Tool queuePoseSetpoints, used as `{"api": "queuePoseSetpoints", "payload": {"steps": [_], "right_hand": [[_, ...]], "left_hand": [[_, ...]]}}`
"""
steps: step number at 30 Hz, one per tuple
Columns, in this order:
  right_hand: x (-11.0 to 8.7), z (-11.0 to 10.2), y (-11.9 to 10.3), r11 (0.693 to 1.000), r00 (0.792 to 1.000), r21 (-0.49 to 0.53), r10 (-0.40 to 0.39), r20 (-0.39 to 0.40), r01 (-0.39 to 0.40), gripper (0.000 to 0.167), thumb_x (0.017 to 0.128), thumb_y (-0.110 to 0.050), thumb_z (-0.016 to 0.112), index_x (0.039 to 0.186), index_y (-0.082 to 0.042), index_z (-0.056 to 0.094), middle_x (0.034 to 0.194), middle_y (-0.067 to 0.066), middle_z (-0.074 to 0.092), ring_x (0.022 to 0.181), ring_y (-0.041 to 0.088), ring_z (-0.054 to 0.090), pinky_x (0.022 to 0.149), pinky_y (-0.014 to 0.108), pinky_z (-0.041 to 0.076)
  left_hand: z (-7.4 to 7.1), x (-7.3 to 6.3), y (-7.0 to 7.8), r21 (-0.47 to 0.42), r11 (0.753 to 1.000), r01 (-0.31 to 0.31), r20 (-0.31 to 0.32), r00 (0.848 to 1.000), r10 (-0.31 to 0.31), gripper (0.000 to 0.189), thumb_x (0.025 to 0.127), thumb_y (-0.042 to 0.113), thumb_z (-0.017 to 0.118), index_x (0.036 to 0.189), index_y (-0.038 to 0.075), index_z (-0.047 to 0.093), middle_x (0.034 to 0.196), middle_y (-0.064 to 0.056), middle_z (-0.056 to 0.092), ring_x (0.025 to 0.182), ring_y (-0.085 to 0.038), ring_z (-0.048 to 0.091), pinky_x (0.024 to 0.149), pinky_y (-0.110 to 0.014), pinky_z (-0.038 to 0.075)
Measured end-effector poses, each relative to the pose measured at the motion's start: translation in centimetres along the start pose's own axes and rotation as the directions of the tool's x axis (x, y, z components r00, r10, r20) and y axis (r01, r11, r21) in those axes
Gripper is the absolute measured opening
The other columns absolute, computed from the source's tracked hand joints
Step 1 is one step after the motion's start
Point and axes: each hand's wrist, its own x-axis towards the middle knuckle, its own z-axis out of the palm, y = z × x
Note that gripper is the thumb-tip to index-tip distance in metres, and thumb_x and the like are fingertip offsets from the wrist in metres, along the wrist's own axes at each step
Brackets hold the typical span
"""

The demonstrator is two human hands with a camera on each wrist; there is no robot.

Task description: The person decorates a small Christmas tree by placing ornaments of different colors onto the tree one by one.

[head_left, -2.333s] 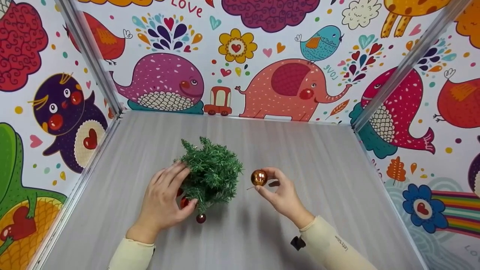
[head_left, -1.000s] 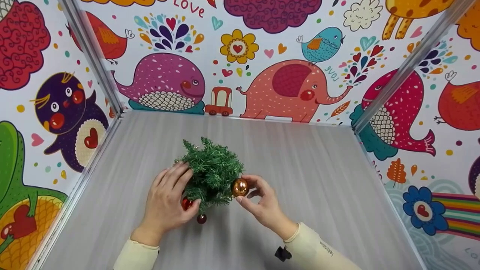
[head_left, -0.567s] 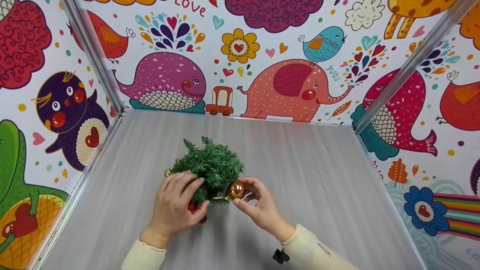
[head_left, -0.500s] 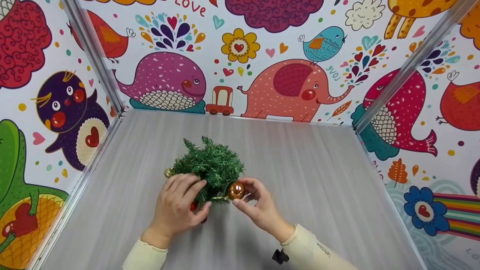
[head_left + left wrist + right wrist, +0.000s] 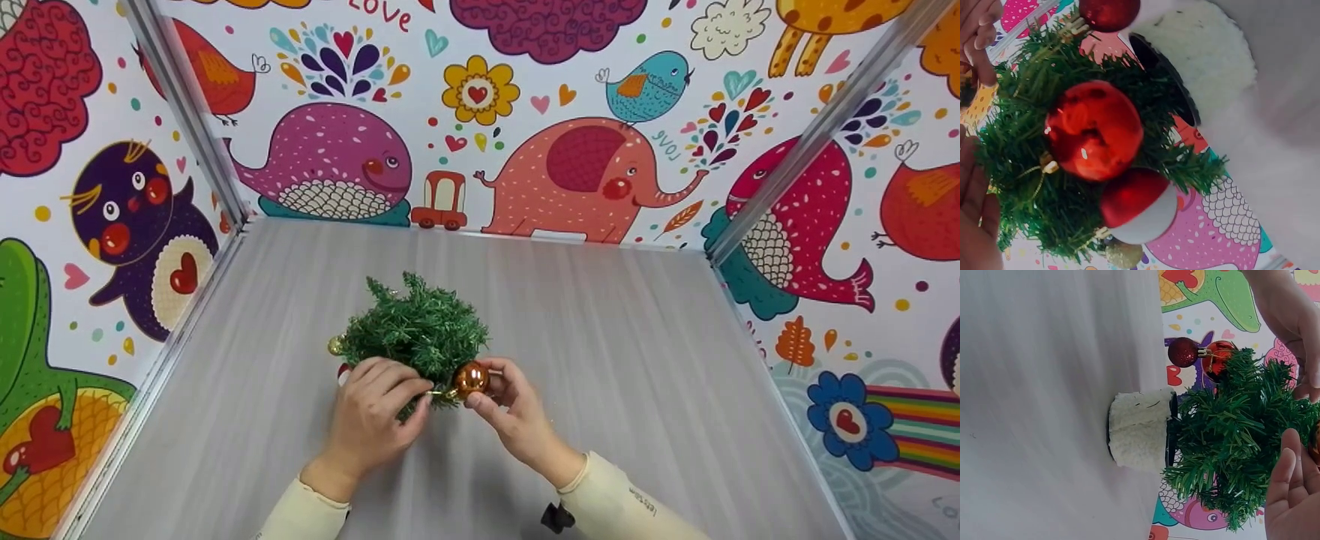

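Note:
A small artificial Christmas tree [image 5: 420,322] stands on the table, its pot [image 5: 1140,430] wrapped in white fleece. My right hand [image 5: 517,405] pinches a shiny copper bauble [image 5: 472,379] between thumb and fingers, at the tree's near right side. A gold string [image 5: 441,393] runs from the bauble's cap to my left hand [image 5: 379,412], whose thumb and forefinger pinch its end by the branches. In the left wrist view, a red bauble [image 5: 1095,130], a red-and-white bauble [image 5: 1143,205], a dark red bauble [image 5: 1109,12] and a gold bauble [image 5: 1123,254] hang on the tree.
The grey wood-grain table [image 5: 637,337] carries the tree near its middle. Printed cartoon panels [image 5: 570,180] wall it in at the back and both sides, with metal corner posts [image 5: 191,120] between them.
My right hand has brought the copper bauble leftward to the tree. My left hand has slid right and nearer along the branches, from the tree's left side to the bauble's string.

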Motion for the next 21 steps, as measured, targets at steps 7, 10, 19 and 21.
{"api": "queuePoseSetpoints", "payload": {"steps": [7,10,19,21], "right_hand": [[-0.28,0.31,0.45,0.998,1.0,0.058,0.014,0.018,-0.015,0.034,0.096,0.007,0.056,0.129,0.007,0.048,0.109,0.015,0.065,0.094,0.022,0.064,0.081,0.034,0.055],[-0.41,0.33,0.59,0.996,0.997,0.065,0.061,0.05,-0.064,0.03,0.098,0.004,0.054,0.128,0.007,0.05,0.107,0.011,0.064,0.091,0.026,0.064,0.077,0.032,0.053],[0.24,0.03,0.53,0.973,0.958,-0.059,0.229,0.174,-0.222,0.025,0.105,-0.011,0.046,0.118,0.003,0.062,0.099,0.008,0.069,0.088,0.044,0.064,0.074,0.043,0.056],[0.46,0.03,0.48,0.965,0.945,-0.084,0.259,0.2,-0.247,0.028,0.106,-0.014,0.043,0.117,0.002,0.064,0.099,0.009,0.07,0.088,0.043,0.066,0.075,0.046,0.056]], "left_hand": [[-0.16,0.48,0.41,-0.076,0.995,0.07,-0.034,0.997,-0.073,0.007,0.081,0.018,0.067,0.081,0.017,0.074,0.084,0.007,0.066,0.077,-0.015,0.063,0.083,-0.036,0.047],[-0.27,0.64,0.47,-0.103,0.99,0.093,-0.036,0.995,-0.097,0.005,0.08,0.016,0.069,0.08,0.018,0.073,0.084,0.008,0.066,0.077,-0.014,0.063,0.083,-0.035,0.047],[-0.43,0.75,0.4,-0.151,0.979,0.138,-0.015,0.99,-0.142,0.009,0.075,0.01,0.075,0.077,0.019,0.072,0.084,0.009,0.066,0.077,-0.013,0.063,0.081,-0.035,0.048],[-0.36,0.77,0.39,-0.155,0.977,0.146,-0.007,0.989,-0.149,0.01,0.075,0.01,0.075,0.077,0.019,0.072,0.084,0.009,0.066,0.077,-0.013,0.063,0.08,-0.035,0.048]]}}
